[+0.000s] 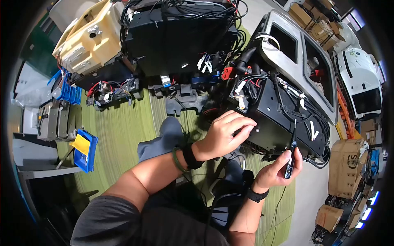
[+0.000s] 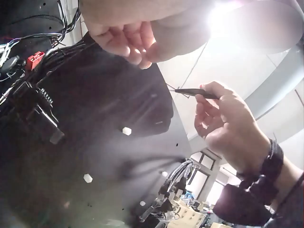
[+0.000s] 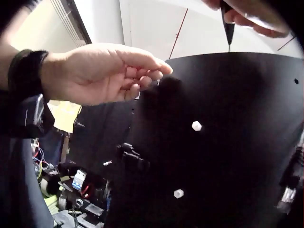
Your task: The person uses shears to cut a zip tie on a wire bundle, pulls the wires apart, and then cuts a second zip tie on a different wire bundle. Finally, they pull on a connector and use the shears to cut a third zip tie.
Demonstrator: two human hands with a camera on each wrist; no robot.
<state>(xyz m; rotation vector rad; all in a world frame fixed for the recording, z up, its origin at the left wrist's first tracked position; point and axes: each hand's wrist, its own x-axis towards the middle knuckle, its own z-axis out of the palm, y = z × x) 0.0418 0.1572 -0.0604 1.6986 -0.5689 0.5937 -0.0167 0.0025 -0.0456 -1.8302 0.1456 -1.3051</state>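
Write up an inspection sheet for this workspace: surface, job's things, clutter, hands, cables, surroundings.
Surface: green mat on the floor.
Job's things: black box with white hex nuts on its panel; slim screwdriver.
Clutter: blue bin, cream housing, cardboard boxes.
Hands: left hand has its fingers curled at the box's edge, grip unclear; right hand holds the screwdriver, tip at the panel edge.
Cables: black bundles over the far unit; wiring across the box.
Surroundings: grey shell, white machine.
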